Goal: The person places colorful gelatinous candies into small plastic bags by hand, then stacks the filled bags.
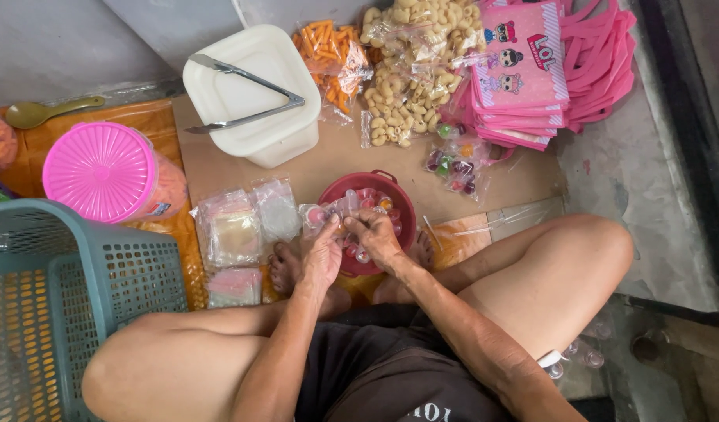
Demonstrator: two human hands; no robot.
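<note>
Both hands, left (322,254) and right (375,237), curl palm-down, pinching a clear bag (332,212) over the red bowl (402,205).

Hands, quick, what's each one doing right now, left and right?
Left hand: closed on a small clear bag of candies.
Right hand: fingers pinched on the same bag, over the red bowl.

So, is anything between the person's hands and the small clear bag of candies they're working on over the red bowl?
Nothing visible is. Both the left hand and the right hand already touch the small clear bag above the red bowl of wrapped candies. Whether the fingers pinch it shut cannot be told.
</note>
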